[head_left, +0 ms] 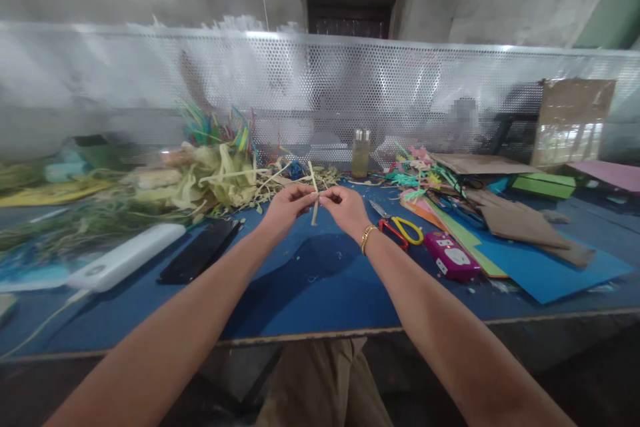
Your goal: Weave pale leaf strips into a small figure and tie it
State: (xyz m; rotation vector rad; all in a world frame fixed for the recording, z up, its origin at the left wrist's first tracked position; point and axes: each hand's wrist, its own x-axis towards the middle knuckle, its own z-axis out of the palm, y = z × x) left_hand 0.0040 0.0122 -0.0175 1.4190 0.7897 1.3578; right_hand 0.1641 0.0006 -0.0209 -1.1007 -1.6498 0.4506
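Above the middle of the blue table (310, 307), a thin pale green strip (313, 177) stands nearly upright between my hands. My left hand (290, 207) pinches it from the left, fingertips closed. From the other side my right hand (345, 207), a gold bracelet at its wrist, closes thumb and fingers on the same strip. The fingertips of both hands meet at the strip, hiding part of it. Scissors (409, 230) with yellow and red handles lie just right of my right hand. Behind my left hand is a heap of pale dried husks (220, 177).
A white power strip (127, 257) and a black phone (200, 250) lie to the left. On the right are a purple device (453, 257), blue paper (545, 267) and brown cardboard (530, 223). A small bottle (361, 155) stands before the perforated metal screen (320, 90).
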